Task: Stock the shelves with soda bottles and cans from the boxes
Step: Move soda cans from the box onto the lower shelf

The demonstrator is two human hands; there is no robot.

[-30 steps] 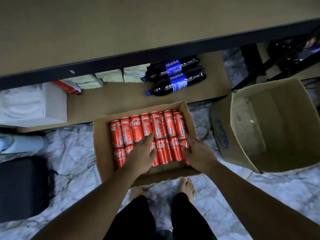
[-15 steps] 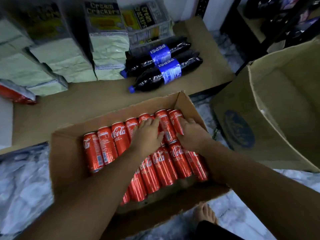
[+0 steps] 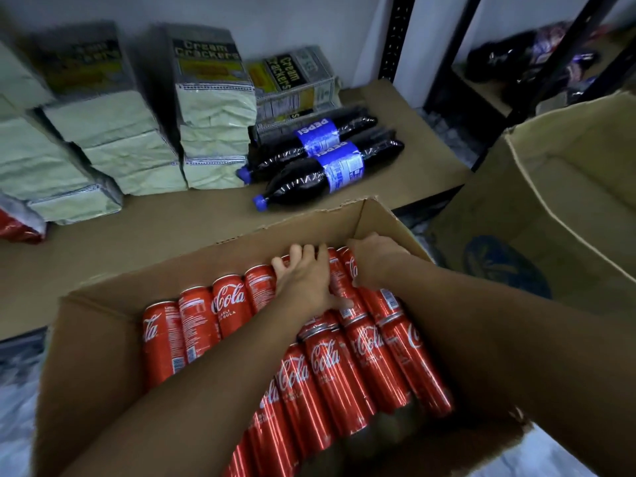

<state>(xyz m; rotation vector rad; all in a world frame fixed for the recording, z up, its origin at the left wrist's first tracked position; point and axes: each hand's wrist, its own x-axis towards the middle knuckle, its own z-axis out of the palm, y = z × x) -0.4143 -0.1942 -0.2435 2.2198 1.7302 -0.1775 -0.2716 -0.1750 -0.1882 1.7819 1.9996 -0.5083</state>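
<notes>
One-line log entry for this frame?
left hand: grips cans | right hand: on cans, fingers hidden | shelf: two Pepsi bottles

Crackers: pale green plastic-wrapped Cream Crackers packs, stacked in columns.
Packet: red-and-white crinkled bag, far left, beside the lowest packs.
Floor: white marbled tiles.

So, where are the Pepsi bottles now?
In the head view, the Pepsi bottles lie side by side on the low shelf, right of the cream cracker packs, beyond the Coca-Cola box.

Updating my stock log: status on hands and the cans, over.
Left hand, right hand curled over red Coca-Cola cans in brown cardboard box. Dark Pepsi bottles on shelf beyond.
</notes>
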